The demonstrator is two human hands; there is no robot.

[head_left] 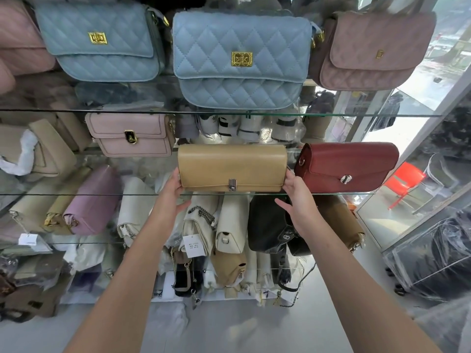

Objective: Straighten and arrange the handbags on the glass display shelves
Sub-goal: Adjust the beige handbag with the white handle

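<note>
A tan flap handbag (pixel 232 166) with a silver clasp stands upright at the front of the middle glass shelf (pixel 76 194). My left hand (pixel 173 192) touches its left end with fairly straight fingers, thumb spread out below. My right hand (pixel 295 194) touches its right end the same way. A dark red flap bag (pixel 349 164) stands just to the right, almost touching the tan one. A pale pink bag (pixel 132 133) sits further back on the left.
The upper glass shelf (pixel 356 115) carries two light blue quilted bags (pixel 239 59) (pixel 99 39) and a dusty pink quilted bag (pixel 374 49). A lilac bag (pixel 94 200) and several cream, black and tan bags crowd the lower shelves. A glass side wall stands at right.
</note>
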